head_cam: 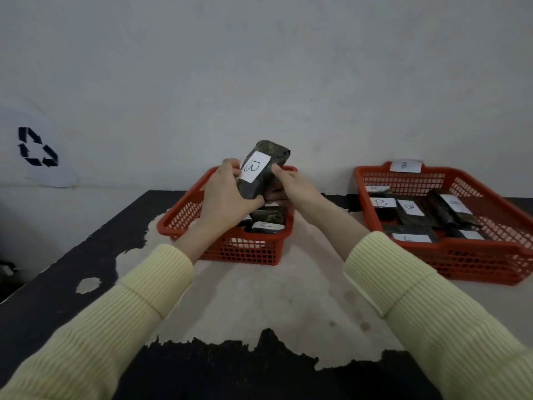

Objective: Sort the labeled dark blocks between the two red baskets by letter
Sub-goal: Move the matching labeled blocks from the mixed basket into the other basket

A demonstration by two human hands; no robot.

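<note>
Dark, mottled wrapping covers the B-labelled block [264, 168], clamped between the left hand [227, 194] and the right hand [291, 186], both closed on its long sides above the left red basket [184, 215]. It looks stiff and brick-like, probably with some weight; the wrapping seems smooth, so gripping the flat side faces, clear of the paper label, seems safest. Below, more blocks lie in that basket. Well apart to the right, the right red basket [490, 267], tagged B, holds several B-marked blocks.
</note>
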